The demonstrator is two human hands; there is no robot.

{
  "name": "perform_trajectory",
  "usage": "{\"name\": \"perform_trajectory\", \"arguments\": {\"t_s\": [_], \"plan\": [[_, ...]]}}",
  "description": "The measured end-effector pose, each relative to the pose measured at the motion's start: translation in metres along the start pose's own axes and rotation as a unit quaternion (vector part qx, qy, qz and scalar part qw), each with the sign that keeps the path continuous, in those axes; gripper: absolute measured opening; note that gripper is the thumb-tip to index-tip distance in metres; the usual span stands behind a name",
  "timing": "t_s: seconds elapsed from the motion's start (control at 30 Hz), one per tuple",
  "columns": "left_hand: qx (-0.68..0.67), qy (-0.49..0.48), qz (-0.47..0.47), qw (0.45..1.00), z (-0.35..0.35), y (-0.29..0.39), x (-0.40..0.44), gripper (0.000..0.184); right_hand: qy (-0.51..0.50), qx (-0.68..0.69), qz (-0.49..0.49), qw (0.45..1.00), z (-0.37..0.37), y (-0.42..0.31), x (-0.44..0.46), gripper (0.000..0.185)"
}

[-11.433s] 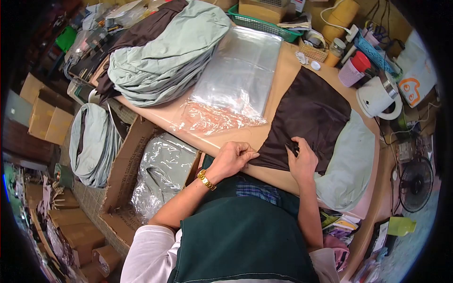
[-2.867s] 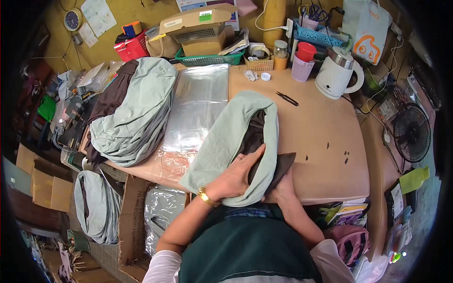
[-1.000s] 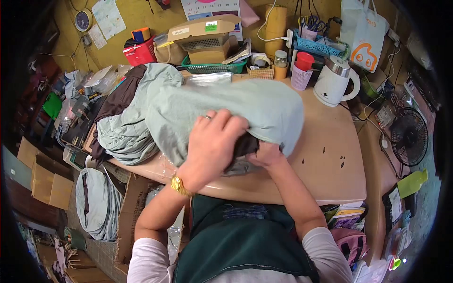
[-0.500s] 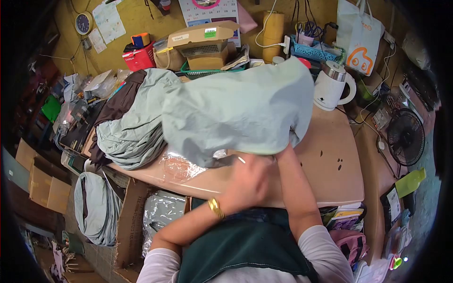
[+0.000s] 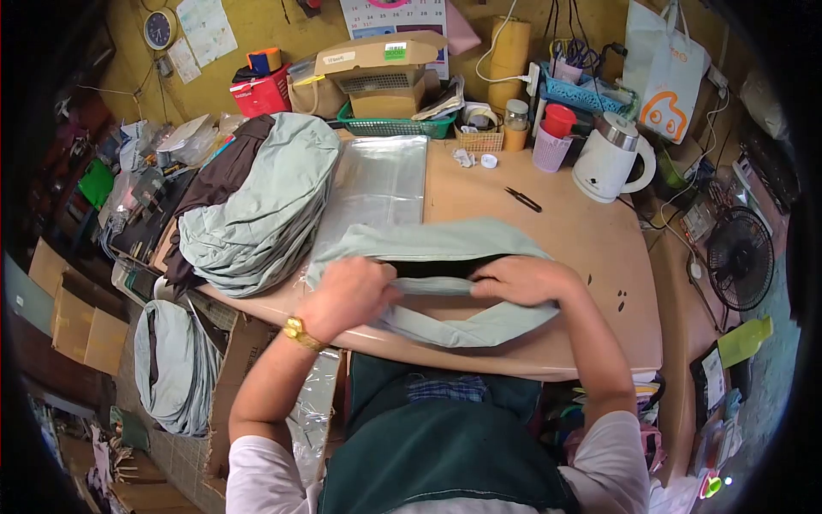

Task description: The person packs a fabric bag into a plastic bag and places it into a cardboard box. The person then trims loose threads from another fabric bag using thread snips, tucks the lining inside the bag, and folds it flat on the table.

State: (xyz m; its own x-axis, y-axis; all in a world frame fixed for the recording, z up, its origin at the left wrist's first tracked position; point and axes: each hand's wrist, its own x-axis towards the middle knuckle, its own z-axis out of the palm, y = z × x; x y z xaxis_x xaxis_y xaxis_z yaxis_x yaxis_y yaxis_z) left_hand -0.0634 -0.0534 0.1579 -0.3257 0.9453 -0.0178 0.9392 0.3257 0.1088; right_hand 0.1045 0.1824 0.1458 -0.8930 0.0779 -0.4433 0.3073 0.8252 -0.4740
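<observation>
A pale grey-green piece of cloth lies on the table in front of me, spread into a loop with a dark opening in it. My left hand is closed on the cloth at the left end of this opening, fingers partly hidden and a little blurred. At the opposite end, my right hand has its fingers curled over the edge and into the opening, gripping the fabric. To the left rests a thick folded pile of similar cloth, beside a dark brown one.
Clear plastic sheets lie behind the cloth. Black thread snips are on the tabletop. A white kettle, a pink cup, a jar and a green basket stand along the back. Cartons sit below left.
The cloth has come down from a raised, spread position to a loop on the table. My hands have moved apart to its two ends, uncovering the plastic sheets and snips.
</observation>
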Motion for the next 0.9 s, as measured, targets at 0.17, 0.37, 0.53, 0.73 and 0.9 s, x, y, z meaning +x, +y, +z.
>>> {"name": "perform_trajectory", "arguments": {"t_s": [0.17,0.37,0.53,0.73,0.9], "plan": [[-0.200,0.013,0.207,0.958,-0.051,-0.016,-0.013,0.017,0.082,-0.027,-0.299,0.950,-0.010,-0.036,-0.080,0.031],[-0.313,-0.231,0.355,0.850,-0.073,0.005,-0.031,0.028,-0.120,0.049,-0.176,0.976,-0.035,-0.019,-0.115,0.024],[0.098,-0.018,0.313,0.945,-0.052,0.031,-0.032,0.046,0.103,-0.209,-0.131,0.964,-0.035,-0.014,-0.104,0.038],[0.157,-0.388,0.199,0.886,-0.040,0.038,0.014,0.089,-0.188,-0.260,-0.052,0.946,-0.031,-0.017,-0.067,0.038],[0.203,0.190,0.104,0.955,-0.049,0.015,0.022,0.076,0.196,-0.221,0.013,0.955,-0.036,-0.014,-0.069,0.035]]}}
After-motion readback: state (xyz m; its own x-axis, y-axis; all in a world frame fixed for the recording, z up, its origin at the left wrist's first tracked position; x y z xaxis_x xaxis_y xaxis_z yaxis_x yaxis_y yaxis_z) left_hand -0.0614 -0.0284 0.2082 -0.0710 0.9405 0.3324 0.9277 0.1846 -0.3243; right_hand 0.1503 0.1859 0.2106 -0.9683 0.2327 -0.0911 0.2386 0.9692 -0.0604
